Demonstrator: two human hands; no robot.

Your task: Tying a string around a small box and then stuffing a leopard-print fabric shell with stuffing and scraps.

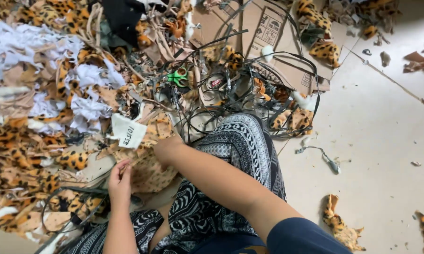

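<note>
My left hand (pixel 120 181) pinches the lower edge of a tan, leopard-spotted fabric piece (pixel 148 170), which lies over my knee in patterned black-and-white trousers (pixel 242 146). My right hand (pixel 167 149) is clenched on the same piece's upper edge, just below a white paper tag (pixel 127 131). Green-handled scissors (pixel 178 76) lie well apart among black straps (pixel 231 89) and flattened brown cardboard (pixel 268 33) on the floor (pixel 381 141).
</note>
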